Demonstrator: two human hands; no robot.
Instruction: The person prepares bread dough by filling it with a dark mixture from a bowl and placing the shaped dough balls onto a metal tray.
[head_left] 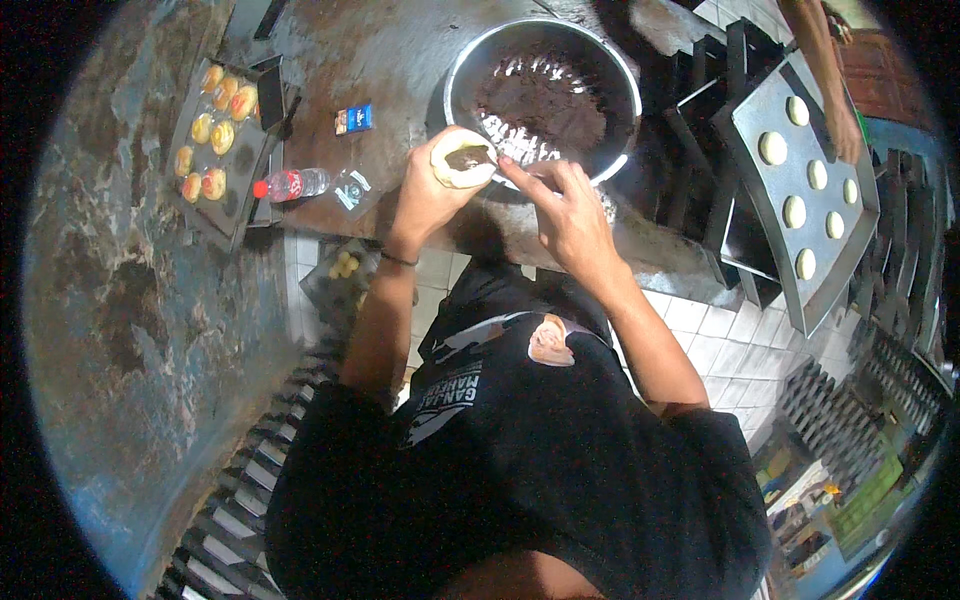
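My left hand [428, 195] holds an opened round of pale dough [452, 175] with dark brown filling [466, 160] in its middle, over the near rim of a large metal bowl [624, 85]. The bowl holds a dark brown mass [535, 100] with white glints. My right hand [570, 205] is at the dough's right side, index finger reaching toward the filling and the other fingers curled; what they hold, if anything, is too small to make out.
At the left are a tray of baked buns [232, 190], a red-capped bottle [300, 185] and a blue packet [352, 118]. Stacked black pans [690, 150] stand right of the bowl. Another person's hand [843, 140] is at a tray [820, 260] bearing several pale dough rounds.
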